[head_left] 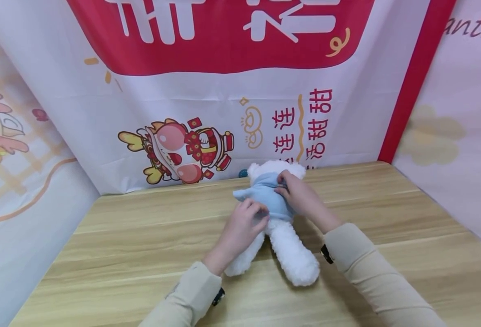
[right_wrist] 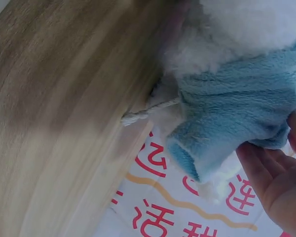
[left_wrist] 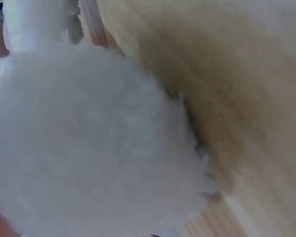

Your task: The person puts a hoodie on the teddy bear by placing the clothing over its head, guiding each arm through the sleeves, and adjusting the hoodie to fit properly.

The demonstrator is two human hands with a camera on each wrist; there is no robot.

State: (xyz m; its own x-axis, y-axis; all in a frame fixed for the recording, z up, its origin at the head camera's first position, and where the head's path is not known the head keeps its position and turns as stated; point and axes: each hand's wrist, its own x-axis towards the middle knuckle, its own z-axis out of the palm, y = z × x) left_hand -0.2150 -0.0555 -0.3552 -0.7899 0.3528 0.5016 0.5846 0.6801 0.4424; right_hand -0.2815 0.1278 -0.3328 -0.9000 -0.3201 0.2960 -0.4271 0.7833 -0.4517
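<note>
A white plush toy in a light blue hooded top lies on the table, legs towards me and head at the back. My right hand pinches the blue cloth near the neck; in the right wrist view its fingers grip a fold of the top. At the hem, by the toy's left-hand leg, my left hand has curled fingers and appears to pinch the cloth. White fur fills most of the left wrist view and hides those fingertips. A pale cord sticks out beside the top.
The wooden table spreads around the toy. Behind it hangs a white and red printed cloth, close to the toy's head. More printed cloth stands at the left and right sides.
</note>
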